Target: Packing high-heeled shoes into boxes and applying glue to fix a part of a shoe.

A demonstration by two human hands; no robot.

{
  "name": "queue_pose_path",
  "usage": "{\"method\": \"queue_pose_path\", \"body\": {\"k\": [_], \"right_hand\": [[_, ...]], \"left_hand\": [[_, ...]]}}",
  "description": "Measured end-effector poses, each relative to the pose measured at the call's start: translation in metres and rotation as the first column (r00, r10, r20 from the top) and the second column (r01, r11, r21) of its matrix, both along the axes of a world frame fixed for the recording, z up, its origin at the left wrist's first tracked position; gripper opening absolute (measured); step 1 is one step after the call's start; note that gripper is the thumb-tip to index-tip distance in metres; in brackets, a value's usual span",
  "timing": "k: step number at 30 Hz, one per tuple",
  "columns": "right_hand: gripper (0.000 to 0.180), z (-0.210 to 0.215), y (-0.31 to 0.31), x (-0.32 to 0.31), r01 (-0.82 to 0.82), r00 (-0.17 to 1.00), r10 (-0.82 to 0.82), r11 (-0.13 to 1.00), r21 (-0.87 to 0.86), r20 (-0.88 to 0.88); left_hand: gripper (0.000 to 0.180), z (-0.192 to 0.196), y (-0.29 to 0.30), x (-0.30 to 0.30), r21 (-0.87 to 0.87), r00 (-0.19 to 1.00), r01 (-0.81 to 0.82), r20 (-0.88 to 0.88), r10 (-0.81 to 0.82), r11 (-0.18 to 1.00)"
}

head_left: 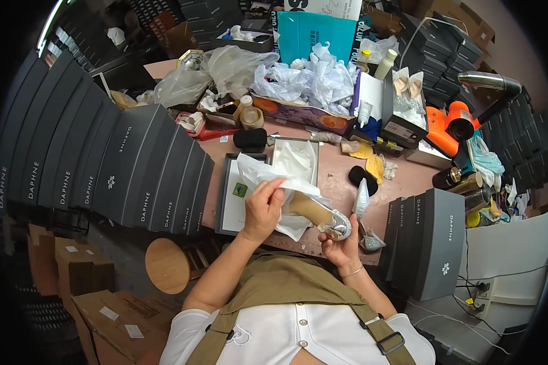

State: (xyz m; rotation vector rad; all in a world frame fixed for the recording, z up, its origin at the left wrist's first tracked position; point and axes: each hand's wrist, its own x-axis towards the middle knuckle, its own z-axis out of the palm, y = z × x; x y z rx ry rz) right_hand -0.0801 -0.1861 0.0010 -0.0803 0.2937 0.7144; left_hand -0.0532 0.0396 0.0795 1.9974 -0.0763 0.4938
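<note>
Over the near edge of the table, my right hand [342, 244] grips a shoe [313, 212] with a tan inside and a silver, glittering toe. A sheet of white tissue paper [260, 171] is pinched in my left hand [265, 210]; the paper partly covers the far end of the shoe. Just right of it lies another shoe [371, 241] with a sparkly part, partly covered by a pale wrapping. Beyond my hands sits an open grey shoebox part [230, 210] with a green sticker inside, beside a shallow box part lined with white paper [295, 157].
Stacked dark shoeboxes stand at the left [131, 164] and right [429, 243]. Behind is a patterned carton [304, 115] full of crumpled paper. Bottles, cloth pads [375, 167] and an orange device with a metal nozzle [441, 131] occupy the back and right. A round wooden stool [166, 266] is at lower left.
</note>
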Motion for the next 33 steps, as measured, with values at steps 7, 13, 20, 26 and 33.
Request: {"method": "queue_pose_path", "body": {"k": [7,13,20,26,33], "right_hand": [[0.060,0.057,0.034,-0.008,0.268,0.937,-0.094,0.810,-0.522,0.336],[0.059,0.043,0.027,0.030,0.473,0.748,0.078,0.634,-0.612,0.659],[0.058,0.028,0.046,0.018,0.668,0.622,0.182,0.384,-0.638,0.761],[0.057,0.014,0.056,0.021,0.601,0.658,0.191,0.451,-0.660,0.729],[0.059,-0.005,0.075,0.039,0.273,0.824,0.201,0.679,-0.681,0.530]], "left_hand": [[0.031,0.025,-0.057,-0.036,0.284,0.817,0.402,0.318,-0.481,0.870],[0.027,-0.001,-0.061,-0.056,0.110,0.754,0.633,0.139,-0.642,0.766],[0.015,0.012,-0.050,-0.051,-0.233,0.572,0.794,-0.025,-0.820,0.561],[0.017,0.008,-0.019,-0.054,-0.454,0.651,0.555,-0.284,-0.704,0.697],[0.016,0.036,0.013,-0.032,-0.708,0.393,0.550,-0.249,-0.885,0.443]]}}
